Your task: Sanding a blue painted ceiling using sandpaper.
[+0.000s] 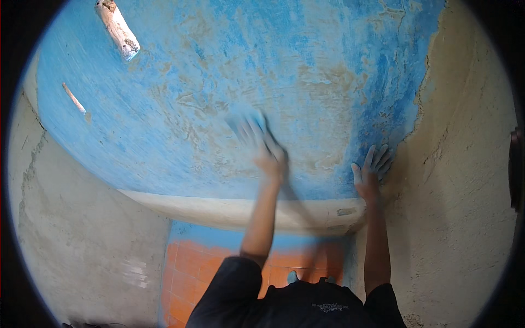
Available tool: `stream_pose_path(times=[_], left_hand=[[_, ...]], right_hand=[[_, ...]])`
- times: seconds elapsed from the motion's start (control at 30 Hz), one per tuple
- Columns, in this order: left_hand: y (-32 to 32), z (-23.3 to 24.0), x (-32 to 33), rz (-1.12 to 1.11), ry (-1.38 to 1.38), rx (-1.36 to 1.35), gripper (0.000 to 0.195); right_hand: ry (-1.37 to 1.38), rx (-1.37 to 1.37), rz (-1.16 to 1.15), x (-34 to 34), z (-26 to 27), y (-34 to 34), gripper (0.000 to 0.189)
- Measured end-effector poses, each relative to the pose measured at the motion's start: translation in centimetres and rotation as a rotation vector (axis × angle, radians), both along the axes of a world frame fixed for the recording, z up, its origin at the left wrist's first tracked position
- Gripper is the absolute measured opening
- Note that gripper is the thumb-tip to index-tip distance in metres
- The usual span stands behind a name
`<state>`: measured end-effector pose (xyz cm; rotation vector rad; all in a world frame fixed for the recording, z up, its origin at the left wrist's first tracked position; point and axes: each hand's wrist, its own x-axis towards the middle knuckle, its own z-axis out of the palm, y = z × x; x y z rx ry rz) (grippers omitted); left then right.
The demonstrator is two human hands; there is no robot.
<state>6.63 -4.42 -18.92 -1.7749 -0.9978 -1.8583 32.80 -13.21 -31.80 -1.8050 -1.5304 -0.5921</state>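
Note:
My left hand (262,143) is blurred by motion and pressed against the worn blue wall (229,53). Under its fingers a flat bluish piece (234,123) shows at the sides, possibly sandpaper; the blur hides its exact kind. Pale dust coats the fingers. Farther right, my right hand (372,172) rests on the same wall near the corner, fingers spread and dusty, holding nothing. Grey-brown patches (324,82) show through the blue paint around and above the hands.
A bare plaster wall (455,172) adjoins at right, a grey wall (94,229) at left. Below the blue surface runs a cream band (197,209). Orange floor tiles (184,283) lie beneath me. Bright light falls on a pale patch (119,33) at upper left.

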Motion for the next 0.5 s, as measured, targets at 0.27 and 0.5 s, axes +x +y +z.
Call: stream_pose_path(times=[0.27, 0.5], left_hand=[[0.1, -14.1, -1.8, -0.06, -0.083, -0.159, 0.045], [1.1, -6.9, -3.0, 0.001, -0.018, -0.064, 0.045]], right_hand=[[-0.03, 0.107, 0.013, -0.3, -0.4, 1.0, 0.083], [0.049, 0.113, 0.063, -0.4, -0.6, 1.0, 0.082]])
